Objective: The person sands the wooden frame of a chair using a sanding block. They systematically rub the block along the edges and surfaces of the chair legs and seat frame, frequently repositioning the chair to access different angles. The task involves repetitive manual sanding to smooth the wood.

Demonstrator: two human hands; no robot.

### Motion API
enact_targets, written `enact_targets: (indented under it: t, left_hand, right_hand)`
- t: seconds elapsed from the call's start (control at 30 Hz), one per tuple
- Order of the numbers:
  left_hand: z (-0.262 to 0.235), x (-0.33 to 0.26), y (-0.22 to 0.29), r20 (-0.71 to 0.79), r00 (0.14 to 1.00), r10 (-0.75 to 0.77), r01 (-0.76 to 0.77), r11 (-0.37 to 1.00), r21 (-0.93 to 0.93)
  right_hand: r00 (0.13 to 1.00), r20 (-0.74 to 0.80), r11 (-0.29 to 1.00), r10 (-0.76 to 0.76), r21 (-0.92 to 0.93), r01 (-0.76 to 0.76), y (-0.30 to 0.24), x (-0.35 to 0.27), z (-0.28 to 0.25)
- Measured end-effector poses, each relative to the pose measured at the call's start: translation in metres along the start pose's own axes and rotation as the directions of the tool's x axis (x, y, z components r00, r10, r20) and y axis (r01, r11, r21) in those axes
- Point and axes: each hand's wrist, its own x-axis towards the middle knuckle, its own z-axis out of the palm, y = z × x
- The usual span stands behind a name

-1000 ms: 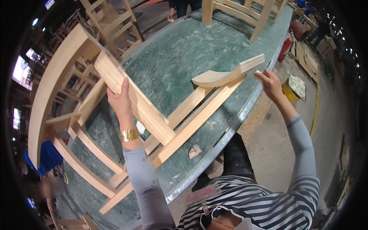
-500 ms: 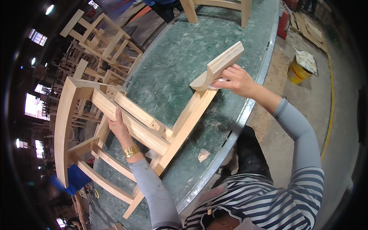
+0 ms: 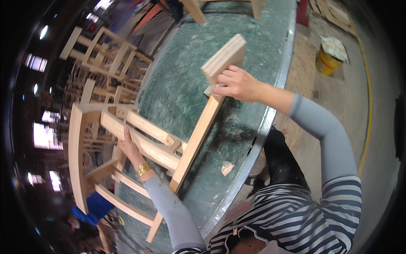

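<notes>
A bare wooden chair frame (image 3: 195, 146) lies tilted on the green worktable (image 3: 177, 63). My left hand (image 3: 130, 148) is closed over one of its seat rails (image 3: 152, 148), thumb on top. At the far end of the long post, my right hand (image 3: 239, 84) bends its fingers round a small white wad, perhaps a cloth or pad, pressed at the joint beneath the broad back board (image 3: 226, 55). Most of the wad is hidden by the fingers, so its kind does not show.
Another wooden piece (image 3: 194, 10) stands at the table's far end. Stacked chair frames (image 3: 114, 55) crowd the left. A pale scrap (image 3: 227, 168) lies near the metal table edge (image 3: 264, 131). On the floor at right stands a yellow bucket (image 3: 327, 63) stuffed with white material.
My right hand has shifted left along with the chair's back end, and the back board has turned. The left hand keeps its hold on the rail. The whole view has swung slightly.
</notes>
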Motion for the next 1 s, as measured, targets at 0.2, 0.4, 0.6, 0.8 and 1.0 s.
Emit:
enact_targets:
  t: [0.2, 0.4, 0.6, 0.8, 1.0]
  left_hand:
    - [-0.011, 0.019, -0.003, 0.012, 0.999, -0.041, 0.039, 0.990, 0.134]
    - [-0.009, 0.024, -0.002, 0.020, 0.984, -0.179, 0.175, 0.975, 0.136]
    - [-0.002, 0.029, 0.001, 0.028, 0.988, -0.150, 0.145, 0.981, 0.125]
    - [-0.003, 0.039, -0.020, -0.037, 0.945, -0.324, 0.326, 0.938, 0.114]
    - [-0.036, 0.085, -0.024, -0.065, 0.993, -0.095, 0.104, 0.981, 0.161]
  right_hand:
    - [0.989, -0.051, 0.982, 0.137, -0.122, -0.142, 0.051, -0.023, 0.000]
    - [0.959, -0.237, 0.987, 0.155, 0.010, -0.157, 0.039, 0.002, -0.005]
    - [0.988, -0.013, 0.988, 0.151, -0.001, -0.152, 0.030, 0.023, 0.015]
    - [0.684, 0.148, 0.683, 0.714, 0.066, -0.728, 0.059, -0.039, 0.019]
    - [0.271, 0.152, 0.067, 0.950, 0.751, -0.657, 0.061, -0.066, 0.070]
